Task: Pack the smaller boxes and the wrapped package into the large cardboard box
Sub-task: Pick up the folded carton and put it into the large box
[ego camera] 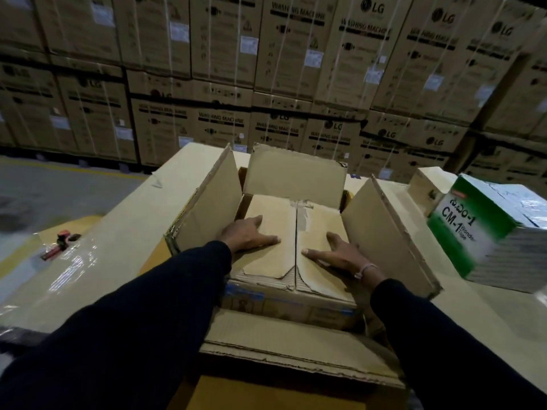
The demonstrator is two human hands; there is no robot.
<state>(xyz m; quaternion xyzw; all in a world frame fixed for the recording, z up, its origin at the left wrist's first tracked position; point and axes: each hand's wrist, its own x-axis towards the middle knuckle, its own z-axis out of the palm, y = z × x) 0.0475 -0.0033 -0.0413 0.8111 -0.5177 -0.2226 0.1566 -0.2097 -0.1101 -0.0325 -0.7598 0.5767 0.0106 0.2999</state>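
The near flap (296, 347) of the large cardboard box (384, 232) folds out toward the person, and both dark sleeves reach over it. Just past it a smaller box (296, 241) sits inside the large one, its top made of 2 closed flaps meeting at a centre seam that runs away from the person, with torn tape at the far end. The left hand (250, 233) lies flat on the left flap and the right hand (337, 253) flat on the right flap, fingers spread and straight, pressing down and gripping nothing. A thin band circles the right wrist.

The seam lies between the 2 hands, so the box's long axis runs near to far and each hand covers its own half. My reading is that the box is being seated and the next item must come from the side.

That item is likely the wrapped package (497, 232), green and white under clear film, printed "CM-1" with small words that seem to read "Wonder Tape". It rests well off to the right, nearer the right hand. To the left, a red tool (59, 242) lies on a film-wrapped surface.

Farther back the side flaps and far flap stand up. Beyond, stacked cartons (296, 69) read "LG" and "WASHING MACHINE".
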